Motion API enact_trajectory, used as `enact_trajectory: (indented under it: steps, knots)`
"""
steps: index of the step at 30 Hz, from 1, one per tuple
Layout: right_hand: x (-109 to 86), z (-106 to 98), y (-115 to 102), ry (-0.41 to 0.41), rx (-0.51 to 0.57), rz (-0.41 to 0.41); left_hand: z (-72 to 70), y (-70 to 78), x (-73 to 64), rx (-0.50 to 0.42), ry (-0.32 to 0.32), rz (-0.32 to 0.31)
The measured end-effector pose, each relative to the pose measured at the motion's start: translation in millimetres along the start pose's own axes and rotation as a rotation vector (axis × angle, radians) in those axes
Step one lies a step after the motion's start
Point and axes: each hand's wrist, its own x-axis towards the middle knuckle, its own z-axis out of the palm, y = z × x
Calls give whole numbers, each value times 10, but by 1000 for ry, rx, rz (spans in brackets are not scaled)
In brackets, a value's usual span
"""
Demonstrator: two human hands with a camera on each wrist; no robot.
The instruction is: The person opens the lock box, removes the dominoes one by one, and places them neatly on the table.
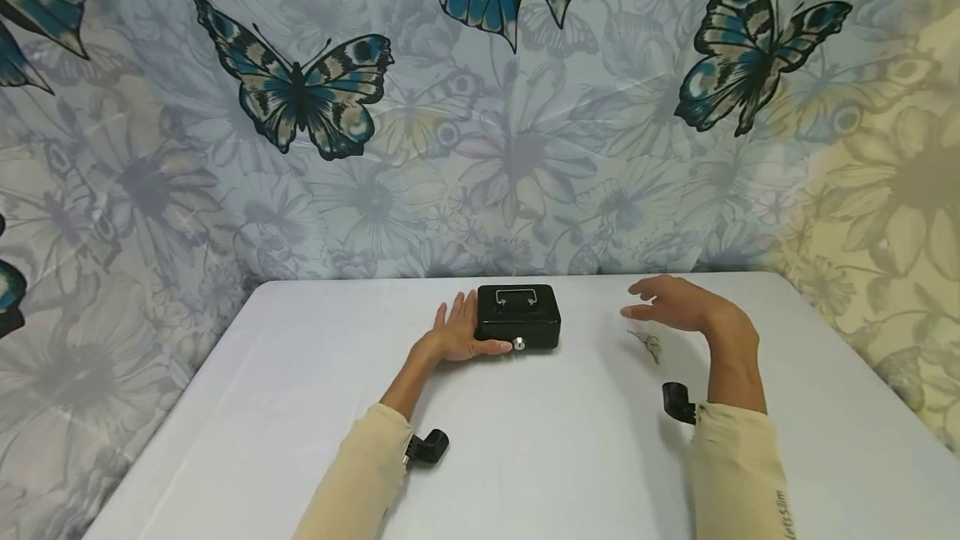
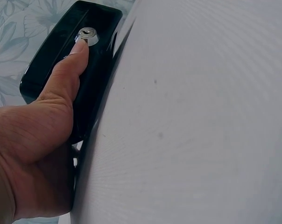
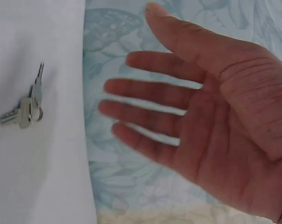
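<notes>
A small black cash box (image 1: pixel 517 325) with a wire handle on its lid sits near the table's far edge. On its front is a round silver lock (image 2: pixel 87 35) with a keyhole. My left hand (image 1: pixel 456 338) lies against the box's left side, fingers straight, with the thumb along the front and its tip right at the lock. My right hand (image 1: pixel 678 304) hovers over the table to the right, fingers spread and holding nothing, as the right wrist view (image 3: pixel 215 112) shows. Below it a pair of small silver keys (image 3: pixel 26 109) on a ring lies on the white cloth.
The table (image 1: pixel 300 407) is covered in white cloth. Right behind it hangs a floral backdrop (image 1: pixel 525 148) with large butterflies. Each wrist wears a small black camera, such as the right one (image 1: pixel 678 402), which sticks out inward from the sleeve.
</notes>
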Motion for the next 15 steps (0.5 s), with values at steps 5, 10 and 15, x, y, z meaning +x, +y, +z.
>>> enact_trajectory:
  steps: [5,10,15]
  knots:
    - [30,-18,30,97,26,-38,26,-22,14,-18,-7,11]
    - [62,-14,28,139,42,-53,-24,27,-17,1,9,-4]
    - [48,-12,9,144,47,-63,-48,51,-50,18,1,-17]
